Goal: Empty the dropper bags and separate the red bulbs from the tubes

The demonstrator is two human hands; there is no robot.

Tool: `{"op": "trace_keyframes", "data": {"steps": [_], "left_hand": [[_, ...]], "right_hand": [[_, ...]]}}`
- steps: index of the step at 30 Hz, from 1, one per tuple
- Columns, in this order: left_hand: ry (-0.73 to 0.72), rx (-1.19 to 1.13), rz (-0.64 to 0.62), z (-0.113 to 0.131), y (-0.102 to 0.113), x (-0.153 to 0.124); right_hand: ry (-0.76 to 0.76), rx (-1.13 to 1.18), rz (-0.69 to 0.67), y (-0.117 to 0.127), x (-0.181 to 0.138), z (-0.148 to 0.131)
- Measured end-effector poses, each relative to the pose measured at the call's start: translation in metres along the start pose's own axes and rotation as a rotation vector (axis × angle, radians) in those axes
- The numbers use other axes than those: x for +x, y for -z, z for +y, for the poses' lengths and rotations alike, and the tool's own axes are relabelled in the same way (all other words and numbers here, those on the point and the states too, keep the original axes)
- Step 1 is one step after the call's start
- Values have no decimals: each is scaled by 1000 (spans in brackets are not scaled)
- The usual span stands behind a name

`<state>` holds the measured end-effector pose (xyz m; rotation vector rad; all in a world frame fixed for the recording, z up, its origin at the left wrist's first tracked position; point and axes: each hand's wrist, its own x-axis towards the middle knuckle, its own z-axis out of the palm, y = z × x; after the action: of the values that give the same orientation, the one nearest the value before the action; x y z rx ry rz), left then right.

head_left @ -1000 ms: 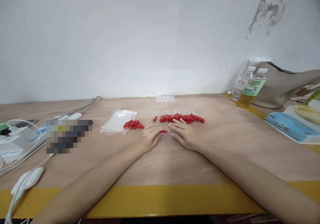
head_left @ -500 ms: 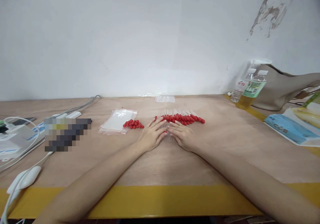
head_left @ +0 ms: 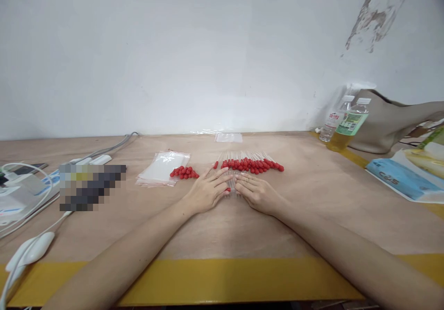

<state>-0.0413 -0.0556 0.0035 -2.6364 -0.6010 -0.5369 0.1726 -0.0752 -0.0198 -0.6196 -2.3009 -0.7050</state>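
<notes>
My left hand (head_left: 208, 192) is bent over the table with its fingertips together around a red-tipped stick (head_left: 228, 189), whose red end shows by the thumb. Facing it, my right hand (head_left: 258, 193) has its fingers pressed together and curled down at the stick's other side; what they pinch is hidden. Beneath the fingertips lies something clear and ribbed, partly covered. Just beyond the hands, a row of red-tipped sticks (head_left: 255, 164) lies with pale shafts toward the wall. A small heap of red tips (head_left: 184, 172) rests by a stack of clear plastic bags (head_left: 161, 167) on the left.
A flat clear bag (head_left: 229, 137) lies near the wall. On the left are a power strip with chargers (head_left: 21, 192), white cables and a blurred dark object (head_left: 93, 187). Two bottles (head_left: 348, 130), a grey-brown bag (head_left: 374, 125) and a blue tissue pack (head_left: 402, 176) stand or lie on the right.
Both hands have drawn slightly toward me, away from the row of sticks, and a little farther apart. More of the row and the red end by the left thumb now show.
</notes>
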Motion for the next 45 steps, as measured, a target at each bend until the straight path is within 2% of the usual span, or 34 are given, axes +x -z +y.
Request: {"op": "trace_keyframes", "data": {"steps": [7, 10, 12, 14, 16, 18, 23, 27, 30, 35, 38, 45], "left_hand": [[-29, -18, 14, 4, 0, 2], [-24, -35, 2, -4, 1, -7], [69, -27, 17, -17, 4, -21], [232, 18, 63, -30, 7, -35], [315, 23, 84, -39, 9, -45], [366, -12, 95, -42, 9, -46], [591, -171, 232, -46, 2, -40], [617, -231, 249, -53, -1, -41], [645, -160, 235, -52, 1, -37], [587, 114, 117, -46, -1, -25], [552, 201, 67, -46, -5, -23], [576, 211, 116, -42, -5, -25]], "right_hand": [[39, -3, 10, 0, -1, -3], [50, -3, 2, 4, -11, 5], [-1, -2, 26, 9, -21, 17], [-165, -34, 77, 12, -30, 31], [-281, -40, 84, 13, -34, 41], [-338, -45, 19, 11, -33, 43], [-493, -84, -209, 12, -27, 33], [-616, -11, -247, 17, -26, 31], [-685, 21, -250, 19, -25, 30], [-672, 30, -243, 17, -21, 24], [-649, 39, -250, 15, -19, 19], [-572, 65, -260, 14, -17, 12]]}}
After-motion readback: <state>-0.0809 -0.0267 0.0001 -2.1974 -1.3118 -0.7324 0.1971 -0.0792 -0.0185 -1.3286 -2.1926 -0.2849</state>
